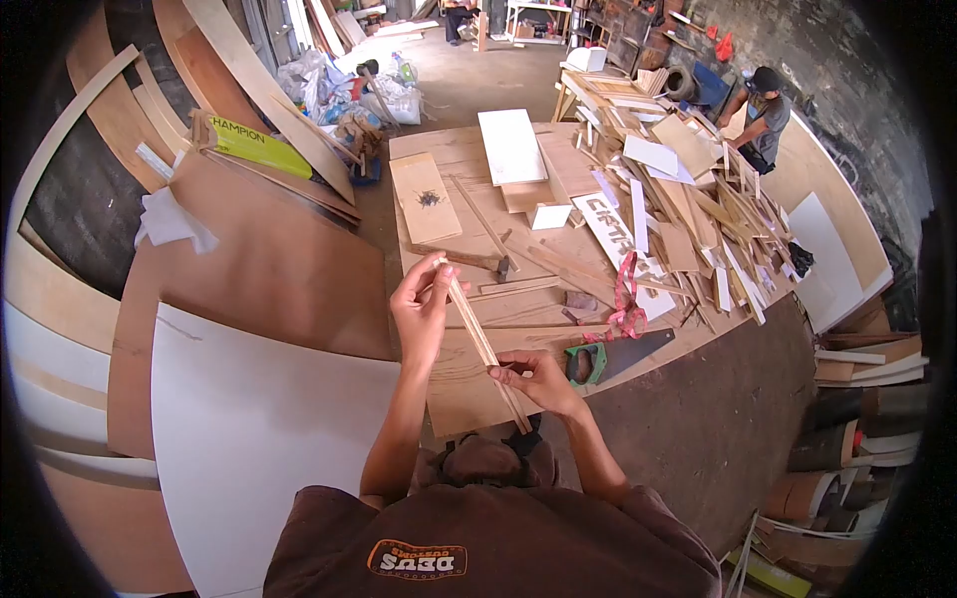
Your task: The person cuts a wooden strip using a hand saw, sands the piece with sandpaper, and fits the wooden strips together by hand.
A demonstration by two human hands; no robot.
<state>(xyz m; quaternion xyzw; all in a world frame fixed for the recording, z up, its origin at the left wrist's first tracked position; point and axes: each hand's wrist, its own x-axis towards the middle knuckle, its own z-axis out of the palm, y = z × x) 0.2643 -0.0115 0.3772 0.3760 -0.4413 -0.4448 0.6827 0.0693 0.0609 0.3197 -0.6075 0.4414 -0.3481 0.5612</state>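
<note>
A narrow wooden strip (473,324) slants across in front of me, held up over the near edge of the plywood worktable (454,399). My left hand (424,307) pinches its upper end between thumb and fingers. Lower down, my right hand (538,381) grips the same strip, with the lower end sticking out below it toward my lap. Just right of my right hand lies a handsaw (630,357) with a green handle. Beyond my hands a hammer (478,261) rests on the table, its head to the right.
Wood offcuts (698,209) pile up on the table's right side. A red strap (627,299) lies near the saw. A board with a heap of nails (427,199) is at the back left. Large sheets (269,419) lean on my left. Another person (763,120) stands at the far right.
</note>
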